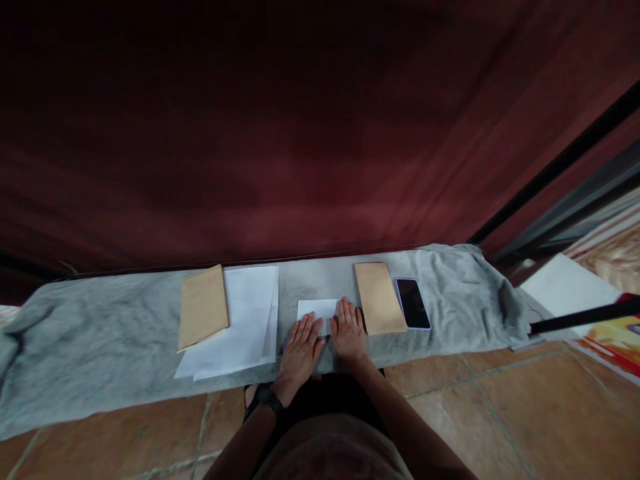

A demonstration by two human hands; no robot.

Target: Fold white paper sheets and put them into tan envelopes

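A small white sheet of paper (317, 307), apparently folded, lies flat on the grey cloth in front of me. My left hand (301, 345) rests palm down over its left lower part, fingers stretched out. Over the right side lies my right hand (349, 333), also flat with its fingers extended. Both hands hide the paper's lower corners. Just right of my right hand is a brown envelope (381, 299), and a dark object partly shows between them. To the left, larger white sheets (250, 320) lie overlapped, partly under another brown envelope (203, 307).
A phone (413, 303) with a pale purple edge lies beside the right envelope. Grey cloth (110, 347) covers the long narrow surface. A dark red fabric wall (320, 167) rises behind it. Black bars (560, 163) and a printed board (607, 330) stand at the right.
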